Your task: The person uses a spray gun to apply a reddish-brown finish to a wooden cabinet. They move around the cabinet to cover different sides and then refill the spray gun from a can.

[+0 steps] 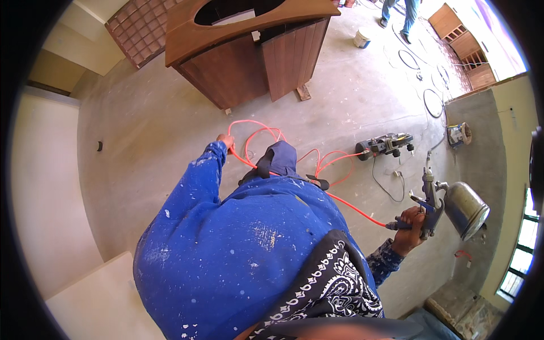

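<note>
The right hand (409, 225) is closed around the handle of a grey metal spray gun (429, 199), fingers wrapped tight about the grip, the gun held out to the person's right side, well above the floor. The gun's nozzle end points up and away, and its dull silver metal paint cup (466, 208) juts out from the gun's side, tilted with its round lid facing down and to the right. A thin bright orange air hose (354, 208) enters the base of the gun's handle just beside the right hand and runs leftward across the front of the person's body.

The left hand (225, 140) reaches forward at the end of a blue paint-spattered sleeve (195, 181) and is shut around the same orange hose, lifting a stretch of it; beyond that hand the hose lies in several loose loops on the bare grey concrete floor (158, 124). The loops lead toward a small dark air compressor (386, 145) standing on the floor to the right, with a black cable trailing beside it.

Farther ahead stands a dark brown wooden cabinet with an oval cut-out in its top (238, 51), raised on small blocks. A white bucket (361, 39) sits on the floor beyond it, near another person's legs (399, 14) at the upper edge. A black and white patterned bandana (334, 277) hangs at the person's neck.
</note>
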A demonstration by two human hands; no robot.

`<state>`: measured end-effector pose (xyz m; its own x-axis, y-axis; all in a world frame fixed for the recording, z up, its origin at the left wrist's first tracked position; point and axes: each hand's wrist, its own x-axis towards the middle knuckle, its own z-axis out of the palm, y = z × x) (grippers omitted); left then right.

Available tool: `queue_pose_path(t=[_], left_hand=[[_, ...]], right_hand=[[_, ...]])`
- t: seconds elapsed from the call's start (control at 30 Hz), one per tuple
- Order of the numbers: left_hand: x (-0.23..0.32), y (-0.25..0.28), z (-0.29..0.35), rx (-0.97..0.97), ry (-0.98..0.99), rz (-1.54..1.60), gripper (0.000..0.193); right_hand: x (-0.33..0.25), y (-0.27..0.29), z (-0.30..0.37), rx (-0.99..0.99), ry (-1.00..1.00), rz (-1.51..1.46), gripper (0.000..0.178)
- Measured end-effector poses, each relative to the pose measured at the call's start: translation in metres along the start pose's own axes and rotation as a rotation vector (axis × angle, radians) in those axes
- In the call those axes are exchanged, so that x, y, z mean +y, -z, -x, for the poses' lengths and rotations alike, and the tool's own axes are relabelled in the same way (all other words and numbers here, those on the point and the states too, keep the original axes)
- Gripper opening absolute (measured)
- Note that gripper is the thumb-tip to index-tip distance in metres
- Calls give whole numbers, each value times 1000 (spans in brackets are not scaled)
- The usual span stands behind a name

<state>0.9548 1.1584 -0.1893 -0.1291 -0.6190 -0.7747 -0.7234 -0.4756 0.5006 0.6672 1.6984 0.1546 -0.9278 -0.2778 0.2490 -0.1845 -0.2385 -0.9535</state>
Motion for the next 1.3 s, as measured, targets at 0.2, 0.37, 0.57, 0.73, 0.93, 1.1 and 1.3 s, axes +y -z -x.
queue_pose_path(t=[0.2, 0.37, 0.57, 0.73, 0.93, 1.1, 1.3], left_hand=[[-3, -10, 3, -54, -97, 322, 23], [36, -7, 16, 70, -318, 353, 46], [48, -26, 65, -249, -358, 260, 58], [86, -108, 78, -452, -452, -29, 54], [130, -207, 112, -766, -832, -549, 86], [152, -224, 114, -673, -872, -751, 91], [200, -229, 179, -859, -889, -1008, 80]], right_hand=[[-1, 11, -6, 43, 23, 25, 35], [1, 36, -18, -3, 4, -17, 37], [6, 29, -23, 108, -114, -218, 34], [-10, -20, -18, 264, 126, -106, 24], [-37, -54, -33, 395, 356, 101, 20], [-48, -58, -42, 432, 354, 163, 15], [-30, -51, -40, 473, 209, 263, 32]])
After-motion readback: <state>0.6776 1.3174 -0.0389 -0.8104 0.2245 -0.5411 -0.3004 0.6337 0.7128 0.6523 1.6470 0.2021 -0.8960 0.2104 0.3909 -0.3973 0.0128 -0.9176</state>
